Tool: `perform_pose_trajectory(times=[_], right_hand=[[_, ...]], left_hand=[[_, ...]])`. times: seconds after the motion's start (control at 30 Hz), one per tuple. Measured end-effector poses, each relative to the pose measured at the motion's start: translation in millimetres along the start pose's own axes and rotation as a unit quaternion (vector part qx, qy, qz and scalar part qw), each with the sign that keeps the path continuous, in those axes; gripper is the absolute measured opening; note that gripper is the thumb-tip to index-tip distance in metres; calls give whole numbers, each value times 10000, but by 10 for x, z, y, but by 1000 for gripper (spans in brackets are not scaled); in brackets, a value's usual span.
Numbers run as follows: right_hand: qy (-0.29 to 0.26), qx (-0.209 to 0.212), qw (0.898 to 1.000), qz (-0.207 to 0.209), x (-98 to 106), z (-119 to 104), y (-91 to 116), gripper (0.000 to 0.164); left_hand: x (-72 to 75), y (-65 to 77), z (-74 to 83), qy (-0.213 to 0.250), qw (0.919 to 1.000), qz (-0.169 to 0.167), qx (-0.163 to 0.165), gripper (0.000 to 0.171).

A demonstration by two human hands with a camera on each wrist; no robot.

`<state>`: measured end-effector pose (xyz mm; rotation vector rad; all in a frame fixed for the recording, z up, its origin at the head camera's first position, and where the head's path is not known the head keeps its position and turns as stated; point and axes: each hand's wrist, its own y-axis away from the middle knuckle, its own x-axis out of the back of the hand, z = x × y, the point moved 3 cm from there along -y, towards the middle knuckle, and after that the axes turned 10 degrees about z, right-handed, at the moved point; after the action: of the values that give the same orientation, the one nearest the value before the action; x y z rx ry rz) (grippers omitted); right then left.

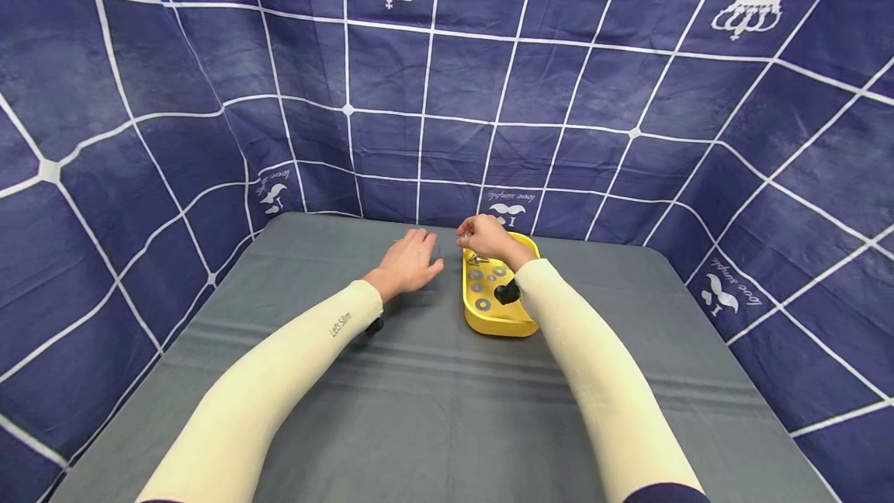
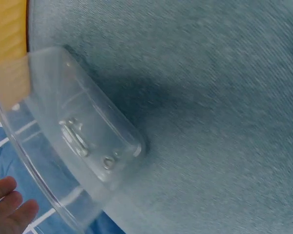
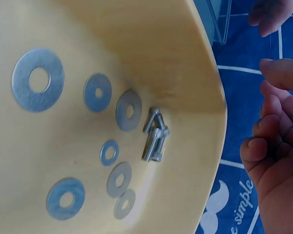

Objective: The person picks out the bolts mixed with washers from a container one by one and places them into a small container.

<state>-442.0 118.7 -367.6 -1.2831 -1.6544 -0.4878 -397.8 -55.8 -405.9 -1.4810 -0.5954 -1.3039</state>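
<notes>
My left hand [image 1: 408, 261] hovers over the grey table with its fingers extended and nothing in them. Just past its fingers [image 2: 19, 214] in the left wrist view is the rim of a clear plastic box [image 2: 44, 187]. Inside lie a bolt [image 2: 75, 139] and a small metal ring [image 2: 108, 162]. My right hand [image 1: 486, 239] is over the far left edge of a yellow bin [image 1: 499, 326], fingers curled in toward the thumb; I cannot tell if something small is between the fingertips. Flat washers [image 3: 38, 80] and several bolts [image 3: 155, 141] lie in the bin.
Blue cloth [image 1: 461, 76] with white grid lines hangs behind and on both sides of the grey table [image 1: 447, 410]. A black camera [image 1: 507, 292] on the right wrist hangs over the bin; another camera [image 1: 375, 327] sits under the left wrist.
</notes>
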Motion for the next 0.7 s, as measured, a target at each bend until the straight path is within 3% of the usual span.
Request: perform_pose_trajectory(times=[0.43, 0.7], right_hand=[[48, -183, 9996, 208, 135, 208, 80, 21], [-18, -271, 9993, 257, 208, 292, 175, 22]], left_hand=[[-71, -93, 234, 152, 9997, -179, -45, 61], [-107, -122, 359, 209, 9996, -111, -124, 60]])
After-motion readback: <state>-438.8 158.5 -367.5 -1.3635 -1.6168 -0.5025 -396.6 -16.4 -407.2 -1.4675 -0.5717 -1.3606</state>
